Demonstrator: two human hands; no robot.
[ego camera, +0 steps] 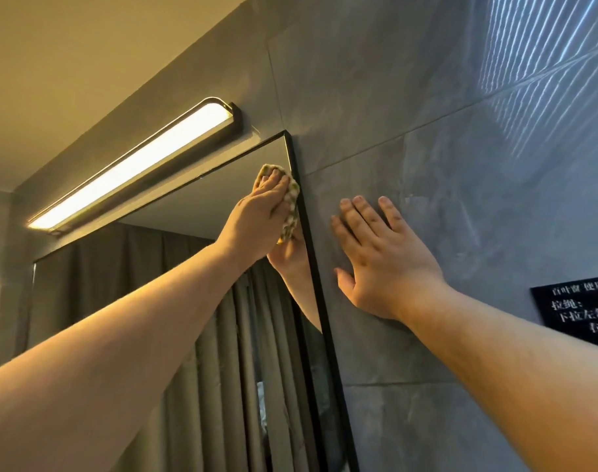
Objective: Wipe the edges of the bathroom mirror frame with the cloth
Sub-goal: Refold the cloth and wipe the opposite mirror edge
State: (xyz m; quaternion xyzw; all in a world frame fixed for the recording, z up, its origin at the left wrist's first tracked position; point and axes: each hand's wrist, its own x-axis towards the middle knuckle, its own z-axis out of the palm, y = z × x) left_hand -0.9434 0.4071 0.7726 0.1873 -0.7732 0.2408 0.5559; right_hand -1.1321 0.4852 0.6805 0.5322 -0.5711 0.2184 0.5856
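Note:
A wall mirror with a thin black frame [319, 294] fills the lower middle of the head view; its top right corner sits just under the lamp. My left hand [256, 216] is raised and shut on a yellow-green checked cloth [292, 202], which it presses against the frame's right edge a little below that corner. The hand and cloth are reflected in the glass. My right hand [379, 253] lies flat and open on the grey tiled wall, just right of the frame, fingers spread and pointing up.
A lit bar lamp [137, 165] juts from the wall above the mirror's top edge. A black sign with white writing [580, 311] hangs on the tiles at the far right. Brown curtains show in the mirror.

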